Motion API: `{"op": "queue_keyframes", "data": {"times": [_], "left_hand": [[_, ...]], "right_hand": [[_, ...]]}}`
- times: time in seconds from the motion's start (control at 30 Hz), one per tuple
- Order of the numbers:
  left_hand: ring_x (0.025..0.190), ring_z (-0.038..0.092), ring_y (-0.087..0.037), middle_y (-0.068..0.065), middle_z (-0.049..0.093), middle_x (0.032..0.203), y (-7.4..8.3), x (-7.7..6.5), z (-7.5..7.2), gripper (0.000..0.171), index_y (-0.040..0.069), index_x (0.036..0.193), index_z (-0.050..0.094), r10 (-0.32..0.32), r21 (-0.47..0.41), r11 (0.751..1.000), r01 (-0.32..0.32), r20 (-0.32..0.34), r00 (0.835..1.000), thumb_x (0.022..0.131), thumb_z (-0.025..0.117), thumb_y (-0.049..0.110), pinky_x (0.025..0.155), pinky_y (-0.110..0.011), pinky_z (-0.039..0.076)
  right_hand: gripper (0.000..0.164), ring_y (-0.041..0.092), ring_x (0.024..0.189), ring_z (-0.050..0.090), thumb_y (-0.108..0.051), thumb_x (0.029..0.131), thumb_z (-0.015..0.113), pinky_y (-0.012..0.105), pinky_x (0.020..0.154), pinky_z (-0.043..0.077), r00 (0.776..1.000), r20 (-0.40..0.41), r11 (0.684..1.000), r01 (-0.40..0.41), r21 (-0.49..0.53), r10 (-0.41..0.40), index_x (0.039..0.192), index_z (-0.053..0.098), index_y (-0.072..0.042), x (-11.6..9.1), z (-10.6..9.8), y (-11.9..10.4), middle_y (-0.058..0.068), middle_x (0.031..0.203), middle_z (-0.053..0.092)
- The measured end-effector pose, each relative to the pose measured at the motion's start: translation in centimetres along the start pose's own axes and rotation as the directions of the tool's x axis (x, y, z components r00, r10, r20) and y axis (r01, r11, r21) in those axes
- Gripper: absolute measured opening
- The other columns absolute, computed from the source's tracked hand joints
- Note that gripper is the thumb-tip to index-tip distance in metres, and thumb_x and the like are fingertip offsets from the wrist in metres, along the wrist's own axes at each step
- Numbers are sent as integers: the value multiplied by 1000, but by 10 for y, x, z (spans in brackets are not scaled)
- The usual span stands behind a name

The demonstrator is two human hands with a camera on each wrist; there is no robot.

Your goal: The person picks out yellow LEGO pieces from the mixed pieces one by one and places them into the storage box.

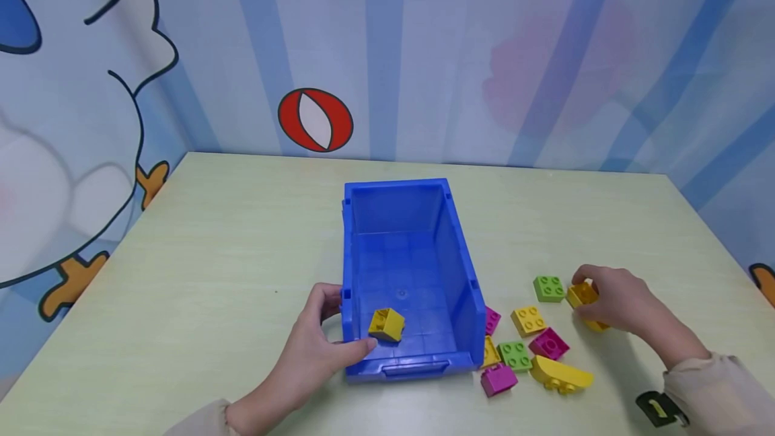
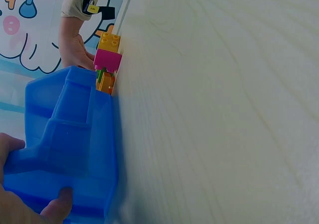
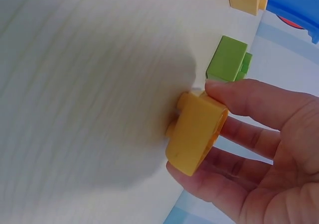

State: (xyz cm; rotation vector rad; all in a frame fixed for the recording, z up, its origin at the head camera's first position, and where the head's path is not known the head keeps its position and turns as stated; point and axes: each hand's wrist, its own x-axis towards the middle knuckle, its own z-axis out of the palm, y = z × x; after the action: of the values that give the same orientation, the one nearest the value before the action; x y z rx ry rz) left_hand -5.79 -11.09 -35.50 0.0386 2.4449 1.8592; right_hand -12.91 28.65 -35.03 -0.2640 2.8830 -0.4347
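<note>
**Bin [image 1: 418, 369] and held block [image 3: 194, 132], one in each grip**

Nearest, the left hand [image 1: 315, 348] grips the blue bin close to its front left corner, thumb over the rim and fingers around the outer side. At the lower right, a dark tag [image 1: 656, 409] shows by the right sleeve [image 1: 714, 392]. Just inside the bin's front, an inner yellow brick [image 1: 387, 325] lies on its side near the thumb; blue floor runs from there to the rear wall.

Off the bin's front right corner sit a near magenta brick [image 1: 499, 380], a curved yellow piece [image 1: 562, 377], a near green brick [image 1: 515, 356] and a middle magenta brick [image 1: 549, 344], with a four-stud yellow brick [image 1: 529, 321] slightly farther back. They crowd that corner, leaving only narrow gaps.

Farther right, the right hand [image 1: 620, 301] pinches the yellow held block between thumb and fingers, hollow side up, studs toward the tabletop [image 1: 254, 241]; whether it touches the surface cannot be told. A far green brick [image 1: 549, 288] sits just left of it, while wider room stretches to the slanting right edge.

Left of the bin, a broad pale expanse reaches the left edge. Behind its rear rim, a shallower strip ends at the far edge, before a striped backdrop [image 1: 424, 52].
</note>
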Motion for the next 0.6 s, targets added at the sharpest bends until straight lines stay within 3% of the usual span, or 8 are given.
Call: {"op": "queue_keyframes", "data": {"times": [0.6], "left_hand": [[113, 43, -27, -10, 50, 119, 1, -1, 0, 63, 13, 112, 43, 18, -13, 1000, -18, 1, 1000, 60, 78, 22, 97, -54, 31]], "right_hand": [[42, 21, 64, 45, -15, 67, 72, 35, 54, 48, 999, 31, 1000, -18, 6, 18, 100, 53, 2, 0, -5, -2, 9, 78, 53]]}}
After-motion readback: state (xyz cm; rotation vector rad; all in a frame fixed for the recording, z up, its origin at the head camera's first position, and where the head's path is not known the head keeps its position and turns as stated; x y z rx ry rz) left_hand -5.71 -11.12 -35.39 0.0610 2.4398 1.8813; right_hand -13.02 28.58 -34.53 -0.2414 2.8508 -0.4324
